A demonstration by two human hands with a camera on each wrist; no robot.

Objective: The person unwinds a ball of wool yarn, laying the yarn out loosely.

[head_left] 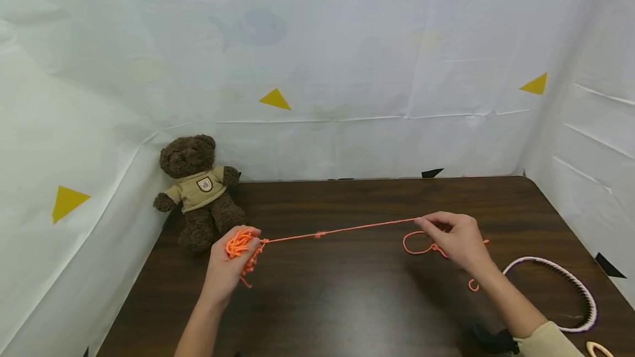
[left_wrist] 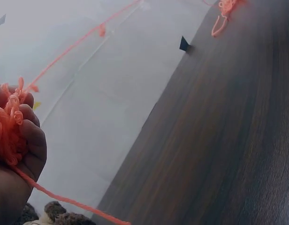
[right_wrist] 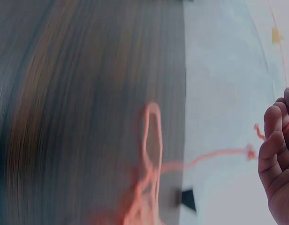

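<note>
My left hand (head_left: 223, 266) grips a bundle of orange yarn (head_left: 240, 244), thumb over it and fingers curled round it. From the bundle a taut strand (head_left: 357, 228) with a small knot near its middle runs across to my right hand (head_left: 458, 238), which pinches it between thumb and fingers above the table. Loose yarn loops (head_left: 414, 247) show around the right hand. In the left wrist view the bundle (left_wrist: 11, 131) sits in the curled fingers, one tail hanging down. The right wrist view shows curled fingers (right_wrist: 276, 150) with yarn trailing toward loops (right_wrist: 151, 136) by the table.
A brown teddy bear (head_left: 198, 191) in a tan shirt sits at the table's back left. At right lies a pale hoop-shaped headband (head_left: 590, 302) near my right forearm, with a cream-coloured piece (head_left: 597, 349) below it. White sheeting (head_left: 347, 70) walls the dark wooden table (head_left: 337, 302).
</note>
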